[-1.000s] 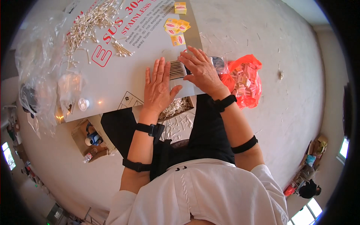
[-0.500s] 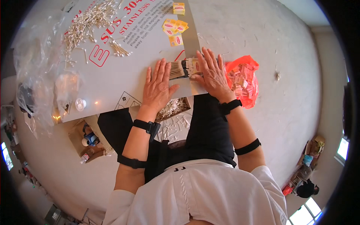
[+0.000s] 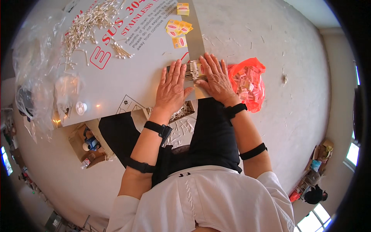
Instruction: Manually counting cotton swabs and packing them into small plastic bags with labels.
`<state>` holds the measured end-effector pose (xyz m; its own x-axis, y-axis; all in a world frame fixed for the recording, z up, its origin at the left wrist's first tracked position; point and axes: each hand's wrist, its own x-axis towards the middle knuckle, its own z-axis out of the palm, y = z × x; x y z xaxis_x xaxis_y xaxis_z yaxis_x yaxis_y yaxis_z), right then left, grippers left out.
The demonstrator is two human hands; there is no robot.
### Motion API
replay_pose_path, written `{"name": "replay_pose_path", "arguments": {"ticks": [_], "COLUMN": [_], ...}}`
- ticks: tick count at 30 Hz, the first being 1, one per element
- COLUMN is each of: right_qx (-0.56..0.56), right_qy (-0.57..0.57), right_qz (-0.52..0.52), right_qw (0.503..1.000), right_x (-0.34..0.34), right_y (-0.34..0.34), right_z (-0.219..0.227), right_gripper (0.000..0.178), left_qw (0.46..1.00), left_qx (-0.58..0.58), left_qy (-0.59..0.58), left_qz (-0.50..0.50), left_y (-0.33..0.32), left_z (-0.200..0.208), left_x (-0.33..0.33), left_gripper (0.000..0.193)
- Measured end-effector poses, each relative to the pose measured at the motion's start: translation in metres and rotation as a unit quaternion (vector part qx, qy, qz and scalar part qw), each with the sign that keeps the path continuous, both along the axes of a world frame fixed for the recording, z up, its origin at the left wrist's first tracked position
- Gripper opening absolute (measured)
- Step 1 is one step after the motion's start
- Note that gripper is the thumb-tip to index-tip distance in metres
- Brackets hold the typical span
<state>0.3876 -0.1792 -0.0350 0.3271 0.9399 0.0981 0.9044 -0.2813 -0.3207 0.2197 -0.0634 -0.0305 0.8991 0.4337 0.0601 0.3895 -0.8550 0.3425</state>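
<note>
Both of my hands lie flat near the table's front edge, with a row of cotton swabs (image 3: 188, 72) between them. My left hand (image 3: 171, 88) is open, its fingers together and stretched over the left part of the swabs. My right hand (image 3: 217, 79) is open too, its fingers resting over a small yellow-and-white packet (image 3: 201, 69) at the swabs' right end. The swabs lie side by side, white tips next to the packet. A dark piece shows under the row and beside my left fingers; its shape is mostly hidden.
A swab heap (image 3: 89, 27) and clear plastic bag (image 3: 36, 69) lie at left on the grey printed table (image 3: 127, 81). Yellow packets (image 3: 179, 28) sit at the back. A red bag (image 3: 247, 85) of packets stands at right. Boxes (image 3: 87, 145) and loose swabs lie below.
My left hand has slid right, closer to my right hand, and less of the swab row shows between them. My right hand has barely moved.
</note>
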Motion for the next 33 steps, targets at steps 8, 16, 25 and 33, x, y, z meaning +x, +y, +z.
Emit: {"name": "replay_pose_path", "arguments": {"ticks": [8,16,25,33], "right_qx": [0.007,0.447,0.447,0.454], "right_qy": [-0.01,0.792,0.757,0.754], "right_qz": [-0.008,-0.307,-0.369,-0.363], "right_qw": [1.0,0.281,0.303,0.307], "right_x": [-0.001,-0.014,-0.01,-0.014], "right_y": [-0.002,-0.001,0.022,0.026], "right_z": [0.005,-0.046,-0.025,-0.016], "right_gripper": [0.078,0.02,0.032,0.029], "left_qw": [0.999,0.801,0.808,0.788], "left_qx": [-0.029,-0.408,-0.382,-0.415], "left_qy": [-0.043,-0.407,-0.411,-0.414], "left_qz": [0.004,0.162,0.178,0.19], "left_y": [-0.003,-0.002,-0.014,-0.03], "left_z": [-0.003,-0.006,-0.007,-0.007], "left_x": [0.011,0.047,0.061,0.082], "left_gripper": [0.074,0.055,0.055,0.068]}}
